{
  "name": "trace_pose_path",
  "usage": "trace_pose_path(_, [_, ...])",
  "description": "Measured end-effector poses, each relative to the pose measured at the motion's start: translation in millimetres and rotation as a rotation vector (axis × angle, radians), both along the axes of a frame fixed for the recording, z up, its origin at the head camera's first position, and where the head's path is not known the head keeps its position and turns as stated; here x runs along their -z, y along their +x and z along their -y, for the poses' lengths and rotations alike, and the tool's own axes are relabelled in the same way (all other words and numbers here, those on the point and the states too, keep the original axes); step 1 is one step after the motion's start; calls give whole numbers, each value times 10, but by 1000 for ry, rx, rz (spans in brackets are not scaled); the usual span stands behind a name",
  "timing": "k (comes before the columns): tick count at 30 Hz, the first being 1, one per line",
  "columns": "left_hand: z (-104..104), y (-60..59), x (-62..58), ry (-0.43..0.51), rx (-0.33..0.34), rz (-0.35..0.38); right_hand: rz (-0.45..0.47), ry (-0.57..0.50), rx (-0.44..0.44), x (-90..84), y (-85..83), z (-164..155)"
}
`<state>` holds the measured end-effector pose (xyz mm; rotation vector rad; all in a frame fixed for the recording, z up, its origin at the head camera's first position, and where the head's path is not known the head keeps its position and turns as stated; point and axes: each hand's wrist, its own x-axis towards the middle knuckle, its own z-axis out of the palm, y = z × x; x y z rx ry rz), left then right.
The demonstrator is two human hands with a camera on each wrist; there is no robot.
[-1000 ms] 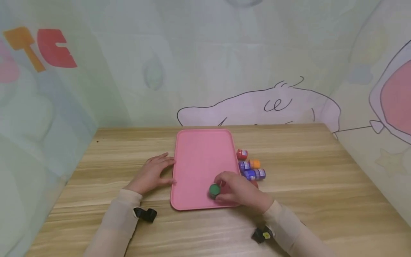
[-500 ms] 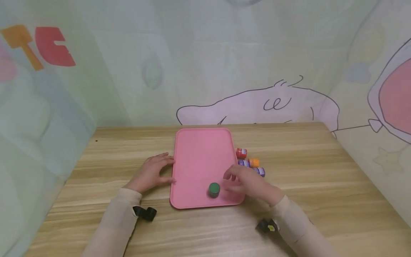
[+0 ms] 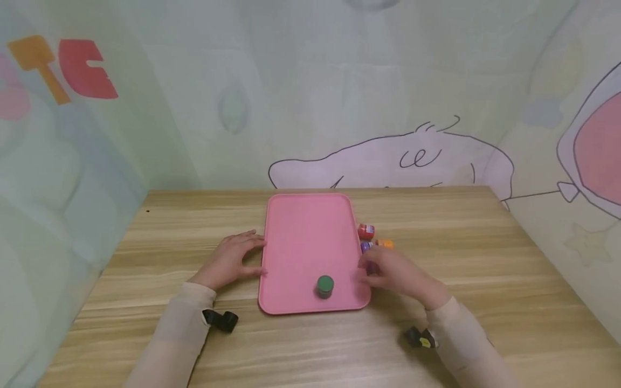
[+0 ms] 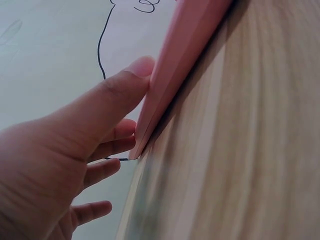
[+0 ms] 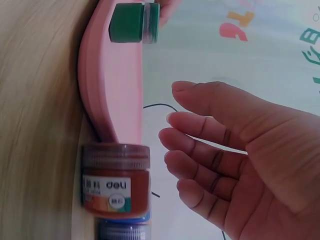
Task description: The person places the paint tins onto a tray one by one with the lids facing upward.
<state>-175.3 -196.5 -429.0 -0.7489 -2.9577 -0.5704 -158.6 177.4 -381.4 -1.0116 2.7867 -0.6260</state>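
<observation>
At the tray's right edge, the right hand [image 3: 395, 274] is hovering over the cluster of paint jars on the bench [image 3: 485, 269], its grip apart: the right wrist view is showing the fingers [image 5: 200, 150] loosely extended and holding nothing. A brown-red jar [image 5: 116, 180] is standing just beside the tray's rounded corner and just under those fingers, not touching them; a blue jar [image 5: 122, 230] is sitting right behind it. From the head view, a red jar [image 3: 366, 231], a purple jar [image 3: 366, 246] and an orange jar [image 3: 385, 243] are showing beyond the hand, close together just off the tray's right side.

The green jar [image 3: 325, 286] is standing upright on the pink tray [image 3: 305, 231], near its front edge and right of centre, apart from the right hand.

The left hand [image 3: 233, 260] is resting on the bench against the tray's left edge, its grip apart: the thumb [image 4: 120, 90] is pressing on the rim [image 4: 185, 55] with the fingers straight beside it.

Black straps are lying at both wrists, on the left [image 3: 220, 319] and on the right [image 3: 419, 338].
</observation>
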Motion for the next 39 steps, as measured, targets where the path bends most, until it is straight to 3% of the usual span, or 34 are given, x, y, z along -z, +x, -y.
trace_pose_path(18, [0,22,-28,1,-2,5,-326,152,-66,93,56,-177])
trace_pose_path(27, [6,22,-21,8,-5,-1,-380,213,-61,123,109,-203])
trace_pose_path(39, [7,17,-20,7,-16,24,-502,176,-131,244,100,-214])
